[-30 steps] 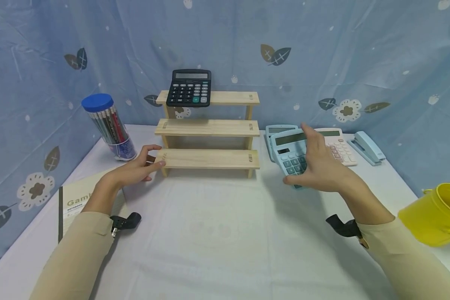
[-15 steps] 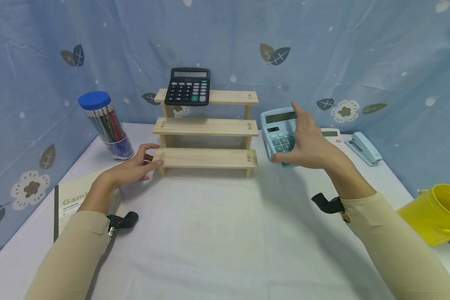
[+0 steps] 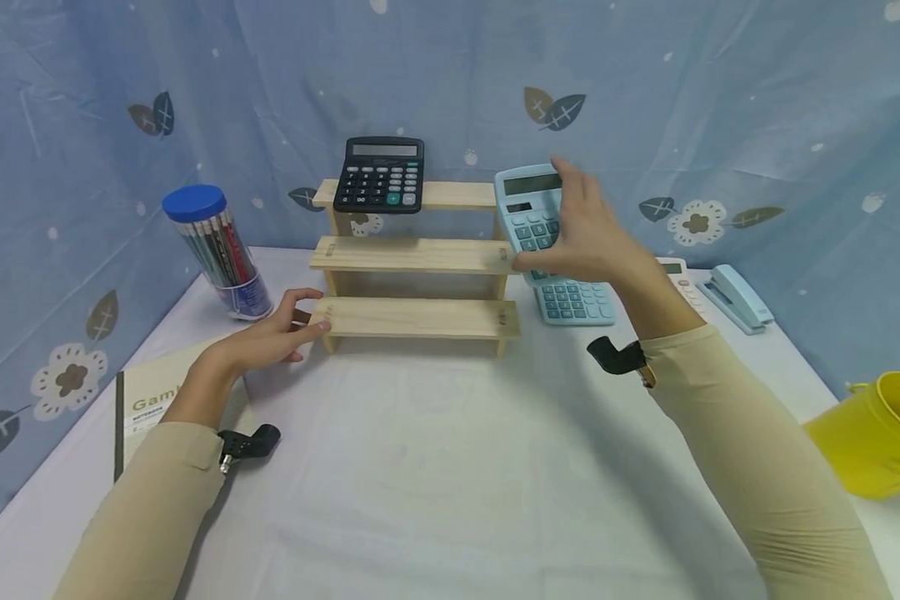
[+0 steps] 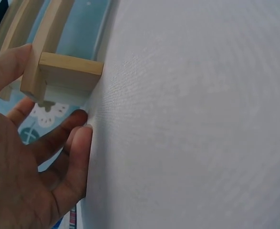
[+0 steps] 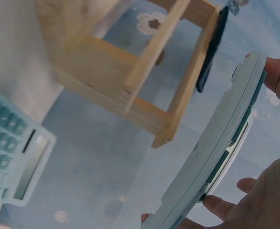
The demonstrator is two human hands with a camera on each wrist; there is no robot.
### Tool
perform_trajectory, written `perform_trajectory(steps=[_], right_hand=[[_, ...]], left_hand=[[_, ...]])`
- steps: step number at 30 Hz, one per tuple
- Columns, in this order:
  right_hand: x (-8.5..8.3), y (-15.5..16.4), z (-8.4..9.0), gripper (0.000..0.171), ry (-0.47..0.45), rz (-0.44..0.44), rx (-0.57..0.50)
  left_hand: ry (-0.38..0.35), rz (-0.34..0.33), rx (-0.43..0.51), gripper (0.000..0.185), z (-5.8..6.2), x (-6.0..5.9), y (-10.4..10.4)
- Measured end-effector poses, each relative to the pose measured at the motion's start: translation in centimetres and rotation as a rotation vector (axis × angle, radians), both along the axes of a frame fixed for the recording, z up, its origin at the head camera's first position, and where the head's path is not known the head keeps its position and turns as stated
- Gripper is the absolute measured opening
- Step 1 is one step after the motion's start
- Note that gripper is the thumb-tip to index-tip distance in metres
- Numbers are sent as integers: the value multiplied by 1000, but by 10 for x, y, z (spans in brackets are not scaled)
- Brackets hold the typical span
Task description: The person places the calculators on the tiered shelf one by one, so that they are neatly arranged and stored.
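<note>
My right hand [image 3: 588,229] grips a light blue calculator [image 3: 528,200] by its long edges, thumb on one side and fingertips on the other. It is lifted beside the right end of a three-tier wooden shelf [image 3: 412,254], its keys facing me in the head view. The right wrist view shows its edge and back [image 5: 216,138]. My left hand [image 3: 270,337] holds the left end of the lowest board, the thumb [image 4: 11,67] at its front edge and the index finger behind. A black calculator [image 3: 378,175] leans on the top tier, at the left.
A second light blue calculator [image 3: 573,304], a partly hidden white one [image 3: 682,279] and a blue stapler [image 3: 735,300] lie at the right. A yellow bucket [image 3: 858,446] stands nearer. A blue-lidded pencil tub [image 3: 217,250] and a notebook [image 3: 146,400] are at the left.
My right hand has raised the light blue calculator and carried it left to the shelf's right end, uncovering the second blue one. The left hand stays at the shelf.
</note>
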State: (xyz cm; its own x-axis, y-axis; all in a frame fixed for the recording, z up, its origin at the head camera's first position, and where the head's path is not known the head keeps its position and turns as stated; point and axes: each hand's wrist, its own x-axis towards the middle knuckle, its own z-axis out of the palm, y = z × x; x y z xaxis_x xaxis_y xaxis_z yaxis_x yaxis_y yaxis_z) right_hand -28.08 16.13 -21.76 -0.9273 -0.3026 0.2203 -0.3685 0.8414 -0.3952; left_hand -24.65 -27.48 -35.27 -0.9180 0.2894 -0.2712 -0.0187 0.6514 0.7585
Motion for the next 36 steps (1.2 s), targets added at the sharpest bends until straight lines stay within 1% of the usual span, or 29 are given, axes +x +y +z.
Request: perform_trajectory(steps=[2, 6, 12, 17, 21, 26, 32, 36], right_hand=[[-5, -5, 5, 130, 4, -5, 1], [-12, -16, 16, 130, -20, -1, 9], [-22, -38, 23, 130, -46, 15, 2], [-29, -53, 28, 127, -58, -12, 10], [-35, -63, 28, 125, -95, -39, 12], [-44, -73, 27, 121, -134, -58, 11], [-56, -83, 25, 115, -154, -102, -9], [-63, -88, 20, 111, -162, -146, 20]], left_hand=[[3, -2, 2, 79, 1, 1, 1], [8, 2, 1, 80, 3, 3, 1], [20, 7, 3, 79, 4, 5, -3], [15, 1, 15, 79, 4, 1, -1], [7, -5, 15, 80, 1, 0, 1], [12, -13, 9, 80, 2, 1, 1], [22, -21, 15, 79, 2, 0, -1], [21, -21, 18, 79, 0, 1, -2]])
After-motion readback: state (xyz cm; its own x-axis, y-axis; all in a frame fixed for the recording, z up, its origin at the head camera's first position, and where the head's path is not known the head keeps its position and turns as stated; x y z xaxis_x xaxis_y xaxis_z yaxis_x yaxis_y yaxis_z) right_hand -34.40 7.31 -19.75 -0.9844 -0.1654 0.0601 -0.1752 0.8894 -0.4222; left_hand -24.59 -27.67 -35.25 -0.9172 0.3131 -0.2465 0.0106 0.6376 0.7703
